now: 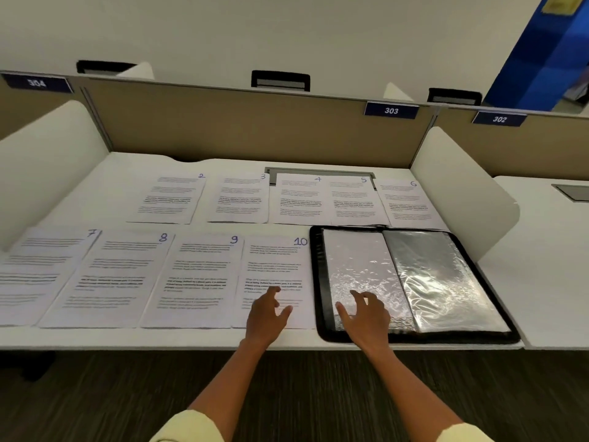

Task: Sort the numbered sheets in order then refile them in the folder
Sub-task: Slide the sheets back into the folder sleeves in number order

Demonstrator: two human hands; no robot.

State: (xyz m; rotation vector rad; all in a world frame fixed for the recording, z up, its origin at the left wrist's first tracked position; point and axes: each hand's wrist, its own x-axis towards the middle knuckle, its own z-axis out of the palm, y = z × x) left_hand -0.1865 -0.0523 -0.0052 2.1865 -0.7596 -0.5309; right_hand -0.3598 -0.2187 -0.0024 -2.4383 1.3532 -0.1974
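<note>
Sheets lie in two rows on the white desk (pixel 287 338), and I read them from the left. In the near row I see sheet 7 (pixel 41 269) at the far left, then sheet 8 (pixel 111 279), sheet 9 (pixel 197 279) and sheet 10 (pixel 274 269), edge to edge. In the far row sit sheet 2 (pixel 169 199), sheet 3 (pixel 239 199), sheet 4 (pixel 298 199), sheet 5 (pixel 353 199) and sheet 6 (pixel 408 202); 4 and 5 overlap slightly, and the near edges of 5 and 6 meet the top of the folder (pixel 315 282).

My left hand (pixel 266 317) is over the lower right part of sheet 10. Its fingers are loosely spread, the index stretched toward the print and the thumb out to the right; they pinch nothing, and I cannot tell whether the tips touch the paper.

Just right of sheet 10 the black-edged folder lies open, with crinkled clear sleeves on both pages. The left page shows white under the plastic; I cannot read a number on it. My right hand (pixel 366 317) is over the lower part of that left sleeve, fingers spread and slightly bent, thumb pointing left toward sheet 10, gripping nothing. The right sleeve looks grey and shiny.

Behind the desk a tan partition carries the labels 304 (pixel 36 82), 303 (pixel 391 110) and 302 (pixel 499 119).
</note>
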